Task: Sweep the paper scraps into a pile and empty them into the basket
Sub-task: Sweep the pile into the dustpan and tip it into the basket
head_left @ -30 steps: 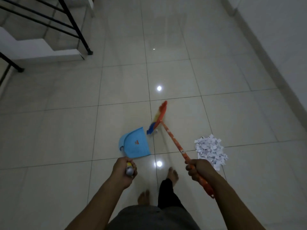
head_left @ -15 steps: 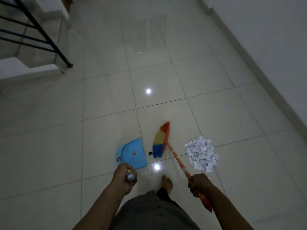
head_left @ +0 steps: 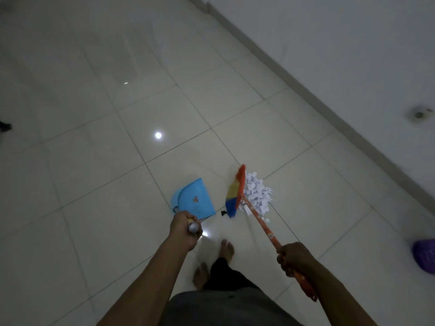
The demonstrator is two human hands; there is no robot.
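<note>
Paper scraps (head_left: 257, 195) are sitting piled against the right side of the broom (head_left: 233, 196). Left hand (head_left: 184, 229) is gripping the handle of the dustpan (head_left: 195, 200), pan just left of the broom; right hand (head_left: 294, 258) is clutching the broomstick. Probably worth hopping the bristles over the pile, then sweeping low toward the pan.

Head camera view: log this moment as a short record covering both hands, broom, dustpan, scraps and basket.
left hand: grips the handle of the blue dustpan
right hand: grips the orange handle of the broom
broom: head against the left side of the paper scraps
paper scraps: one white pile on the tile floor, a few strays by the broom handle
blue dustpan: left of the broom head, apart from the pile
purple basket: right edge, partly cut off, apart from the pile
</note>
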